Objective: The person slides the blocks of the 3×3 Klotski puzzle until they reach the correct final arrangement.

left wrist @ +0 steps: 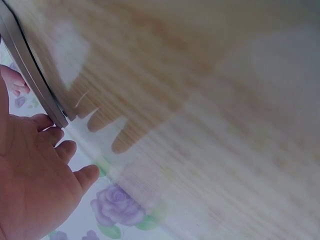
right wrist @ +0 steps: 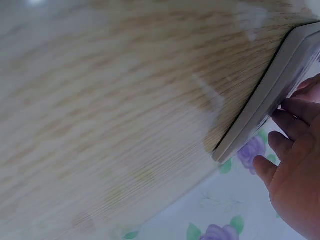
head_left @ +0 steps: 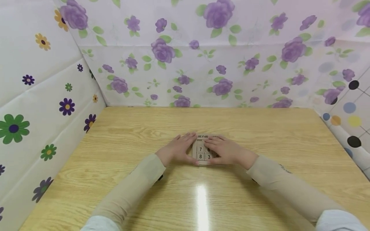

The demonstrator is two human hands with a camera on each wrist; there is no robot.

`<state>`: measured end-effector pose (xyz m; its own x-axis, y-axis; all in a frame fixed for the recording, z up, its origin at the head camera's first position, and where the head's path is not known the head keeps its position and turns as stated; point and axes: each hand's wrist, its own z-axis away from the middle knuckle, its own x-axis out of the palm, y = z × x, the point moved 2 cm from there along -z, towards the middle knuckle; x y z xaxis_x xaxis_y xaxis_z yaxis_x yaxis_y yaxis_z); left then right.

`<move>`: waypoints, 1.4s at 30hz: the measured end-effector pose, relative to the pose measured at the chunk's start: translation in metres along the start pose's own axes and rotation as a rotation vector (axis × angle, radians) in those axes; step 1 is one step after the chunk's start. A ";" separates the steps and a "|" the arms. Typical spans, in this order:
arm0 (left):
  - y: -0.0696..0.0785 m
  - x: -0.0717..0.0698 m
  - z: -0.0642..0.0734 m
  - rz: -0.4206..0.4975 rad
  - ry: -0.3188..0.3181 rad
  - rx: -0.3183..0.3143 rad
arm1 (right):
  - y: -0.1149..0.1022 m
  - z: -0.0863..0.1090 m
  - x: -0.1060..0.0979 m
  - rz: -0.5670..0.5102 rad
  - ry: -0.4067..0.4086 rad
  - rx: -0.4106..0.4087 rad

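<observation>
Beige sleeves (head_left: 136, 181) reach in nearest me; I have wooden tabletop (head_left: 138, 125) running both ways, its far edge meeting flowered cloth (head_left: 196, 64). Mid-table lies the number board (head_left: 195, 153): left hand (head_left: 177, 149), fingers extended, touches its left edge; right hand (head_left: 229, 151), unclenched, covers some tiles (head_left: 200, 149).

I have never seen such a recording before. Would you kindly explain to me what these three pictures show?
There is no machine: a person works with two bare hands. The widest picture comes from a camera on the head, looking forward and down. The other two come from cameras on the wrists, one per hand. On the wooden table lies a flat board with numbered tiles; 7, 6, 8 and 3 are readable. The left hand is at the board's left edge, its thumb by the near corner. The right hand lies over the right part, covering some tiles. Nothing seems lifted; how firmly the hands press, I cannot tell.
</observation>
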<state>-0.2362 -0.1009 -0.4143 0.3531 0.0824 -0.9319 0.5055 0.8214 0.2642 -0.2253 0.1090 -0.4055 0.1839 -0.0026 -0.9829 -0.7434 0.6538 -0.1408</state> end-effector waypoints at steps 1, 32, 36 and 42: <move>-0.001 0.000 0.000 -0.001 0.000 -0.001 | 0.001 0.001 0.000 -0.004 -0.002 0.002; 0.000 -0.002 0.001 0.016 -0.006 -0.008 | -0.009 -0.002 0.002 0.059 0.035 -0.083; 0.001 -0.002 0.001 0.023 -0.010 -0.005 | -0.003 -0.008 0.003 0.080 0.029 -0.058; 0.001 -0.003 0.000 0.026 -0.019 -0.011 | -0.003 -0.011 0.001 0.095 0.027 -0.048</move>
<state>-0.2363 -0.1006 -0.4116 0.3809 0.0929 -0.9200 0.4877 0.8251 0.2852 -0.2295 0.0987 -0.4077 0.0940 0.0369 -0.9949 -0.7869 0.6149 -0.0516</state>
